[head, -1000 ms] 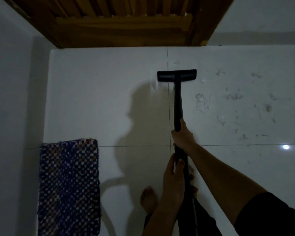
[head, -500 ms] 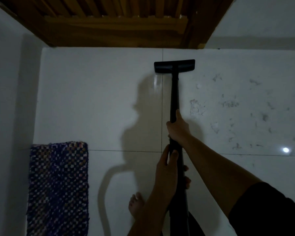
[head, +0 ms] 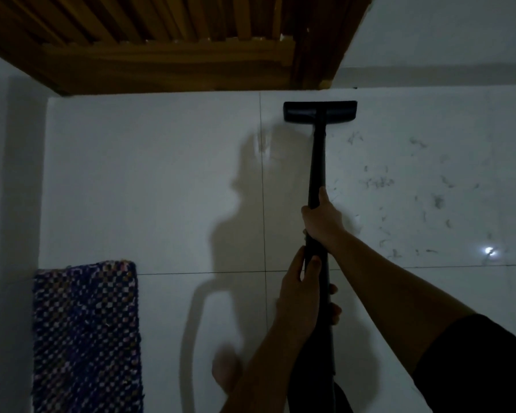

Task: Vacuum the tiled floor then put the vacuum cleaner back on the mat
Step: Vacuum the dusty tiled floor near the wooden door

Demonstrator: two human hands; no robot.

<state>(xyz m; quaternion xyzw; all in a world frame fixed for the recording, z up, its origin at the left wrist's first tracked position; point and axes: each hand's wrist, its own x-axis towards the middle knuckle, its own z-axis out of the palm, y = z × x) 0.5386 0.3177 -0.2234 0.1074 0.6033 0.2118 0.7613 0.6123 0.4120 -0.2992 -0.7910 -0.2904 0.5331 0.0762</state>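
I hold a black vacuum cleaner wand [head: 317,162] in both hands. Its flat black floor head [head: 320,112] rests on the white tiled floor [head: 161,174], close to the wooden door at the far side. My right hand [head: 322,217] grips the wand higher up, and my left hand [head: 301,296] is wrapped around it lower down. A blue and pink woven mat [head: 85,335] lies on the floor at the lower left. Hair and dust specks [head: 414,204] are scattered on the tile to the right of the wand.
A slatted wooden door [head: 167,46] and its frame run across the top. A white wall [head: 9,204] bounds the left side beside the mat. My bare foot [head: 225,374] stands on the tile near the bottom. A light reflection [head: 488,251] glints at right.
The floor head has been pushed farther away, toward the door and slightly right. Both hands followed it forward along the same grip. The view shifted a little.
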